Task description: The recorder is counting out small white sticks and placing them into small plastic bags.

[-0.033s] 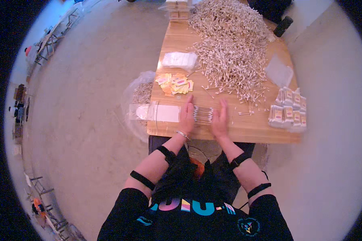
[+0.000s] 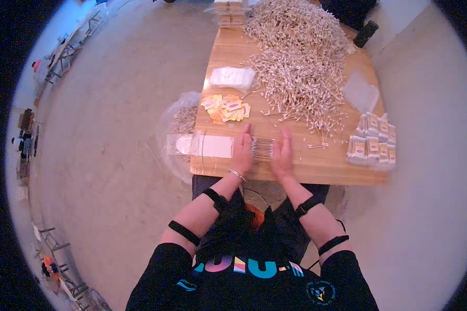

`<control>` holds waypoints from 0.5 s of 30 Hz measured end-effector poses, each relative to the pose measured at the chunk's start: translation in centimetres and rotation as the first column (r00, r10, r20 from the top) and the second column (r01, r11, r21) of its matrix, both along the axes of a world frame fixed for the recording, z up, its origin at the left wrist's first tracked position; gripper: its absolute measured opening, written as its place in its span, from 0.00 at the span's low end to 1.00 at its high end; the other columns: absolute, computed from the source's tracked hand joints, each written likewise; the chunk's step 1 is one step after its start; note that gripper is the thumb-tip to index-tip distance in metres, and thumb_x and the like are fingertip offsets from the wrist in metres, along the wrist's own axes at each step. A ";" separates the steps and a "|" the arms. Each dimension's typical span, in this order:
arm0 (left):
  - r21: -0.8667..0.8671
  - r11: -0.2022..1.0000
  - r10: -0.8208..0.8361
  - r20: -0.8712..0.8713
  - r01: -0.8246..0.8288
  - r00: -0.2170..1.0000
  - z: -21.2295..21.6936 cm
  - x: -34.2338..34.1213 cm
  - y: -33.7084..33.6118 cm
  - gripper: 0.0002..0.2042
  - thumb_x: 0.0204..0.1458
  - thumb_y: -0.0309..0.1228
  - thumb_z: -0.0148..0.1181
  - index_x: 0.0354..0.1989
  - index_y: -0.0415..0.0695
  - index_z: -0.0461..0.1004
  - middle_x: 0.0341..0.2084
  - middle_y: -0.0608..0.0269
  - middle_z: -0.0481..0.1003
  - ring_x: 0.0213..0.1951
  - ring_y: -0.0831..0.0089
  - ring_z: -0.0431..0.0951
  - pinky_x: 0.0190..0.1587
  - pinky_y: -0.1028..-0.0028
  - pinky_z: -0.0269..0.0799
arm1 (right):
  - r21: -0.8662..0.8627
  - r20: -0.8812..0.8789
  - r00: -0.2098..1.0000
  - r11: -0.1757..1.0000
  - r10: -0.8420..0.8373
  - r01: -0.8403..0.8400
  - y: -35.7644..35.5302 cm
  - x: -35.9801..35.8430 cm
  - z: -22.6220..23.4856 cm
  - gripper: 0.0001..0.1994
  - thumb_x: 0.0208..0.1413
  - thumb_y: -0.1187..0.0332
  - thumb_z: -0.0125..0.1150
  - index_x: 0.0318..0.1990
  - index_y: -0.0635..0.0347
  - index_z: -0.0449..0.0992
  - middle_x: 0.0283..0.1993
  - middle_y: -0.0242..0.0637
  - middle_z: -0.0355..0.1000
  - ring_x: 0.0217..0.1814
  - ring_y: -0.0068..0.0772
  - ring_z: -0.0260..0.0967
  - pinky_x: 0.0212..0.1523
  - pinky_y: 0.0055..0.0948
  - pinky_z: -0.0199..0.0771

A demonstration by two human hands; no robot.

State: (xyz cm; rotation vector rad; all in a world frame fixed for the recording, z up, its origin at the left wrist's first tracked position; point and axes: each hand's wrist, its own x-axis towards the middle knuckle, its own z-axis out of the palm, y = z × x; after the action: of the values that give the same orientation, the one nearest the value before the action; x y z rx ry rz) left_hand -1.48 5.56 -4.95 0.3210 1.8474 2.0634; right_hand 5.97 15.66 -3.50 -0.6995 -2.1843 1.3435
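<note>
A row of cotton swabs (image 2: 263, 147) lies side by side near the table's front edge, held between my two hands. My left hand (image 2: 242, 149) is closed against the left ends, fingers together and pointing away from me. Against the right ends, my right hand (image 2: 282, 154) is closed in the same way. The palms and parts of the fingers are hidden. Just left of my left hand is a flat white rectangular piece (image 2: 216, 146) beside clear plastic film (image 2: 184, 144). Yellow and white printed cards (image 2: 227, 109) lie loose beyond my left hand.
A large heap of loose cotton swabs (image 2: 301, 57) covers the table's far part. Filled small packets (image 2: 371, 142) stand at the right edge, near a clear plastic bag (image 2: 360, 92). A stack of white bags (image 2: 232, 78) lies at left. Below the left edge, a plastic sack (image 2: 180, 119) holds swabs.
My right hand has shifted very slightly to the left, and my left hand very slightly to the right. The swabs stay between them.
</note>
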 end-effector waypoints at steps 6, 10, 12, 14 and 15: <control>0.015 0.998 -0.052 -0.042 0.053 0.998 -0.5 0.3 0.9 0.27 0.60 0.44 0.34 0.59 0.34 0.55 0.57 0.48 0.60 0.60 0.62 0.58 0.61 0.71 0.49 | -0.093 -0.084 0.995 0.994 0.047 -0.055 -0.3 -1.6 -0.9 0.23 0.56 0.69 0.39 0.60 0.68 0.52 0.65 0.51 0.47 0.69 0.47 0.41 0.67 0.35 0.37; 0.049 0.999 0.012 -0.044 -0.010 0.999 -0.7 0.3 0.4 0.26 0.60 0.44 0.34 0.59 0.34 0.56 0.57 0.49 0.59 0.60 0.62 0.57 0.61 0.71 0.48 | -0.049 -0.038 0.999 0.998 0.037 -0.039 -0.3 -0.6 0.9 0.25 0.57 0.66 0.41 0.60 0.71 0.52 0.64 0.53 0.48 0.68 0.48 0.42 0.66 0.37 0.39; 0.004 1.000 -0.014 -0.099 0.015 0.995 -0.4 0.2 0.1 0.26 0.60 0.43 0.34 0.59 0.34 0.56 0.57 0.50 0.59 0.60 0.63 0.56 0.61 0.71 0.48 | 0.358 0.300 0.944 0.901 0.139 -0.246 0.4 0.8 0.6 0.29 0.56 0.62 0.44 0.60 0.73 0.49 0.65 0.55 0.45 0.69 0.50 0.39 0.67 0.40 0.37; -0.043 0.998 -0.041 -0.124 0.036 0.991 0.2 0.6 0.1 0.26 0.60 0.43 0.34 0.59 0.35 0.56 0.58 0.50 0.59 0.61 0.63 0.56 0.61 0.71 0.47 | 0.522 0.523 0.839 0.722 0.149 -0.453 0.3 1.8 1.0 0.32 0.55 0.59 0.46 0.61 0.74 0.47 0.66 0.55 0.42 0.70 0.51 0.36 0.67 0.42 0.36; -0.066 0.997 -0.051 -0.127 0.043 0.991 0.4 0.7 0.1 0.25 0.60 0.42 0.34 0.59 0.35 0.56 0.58 0.50 0.59 0.61 0.63 0.56 0.61 0.71 0.48 | 0.534 0.574 0.801 0.663 0.171 -0.525 0.1 2.2 1.1 0.34 0.54 0.57 0.47 0.61 0.74 0.46 0.66 0.55 0.41 0.70 0.51 0.34 0.67 0.43 0.35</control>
State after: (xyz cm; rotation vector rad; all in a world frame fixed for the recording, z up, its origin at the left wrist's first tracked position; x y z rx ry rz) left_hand -0.76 5.67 -4.52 0.4868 1.9544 1.9905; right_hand 8.15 15.75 -2.43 -0.3152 -3.0823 0.4021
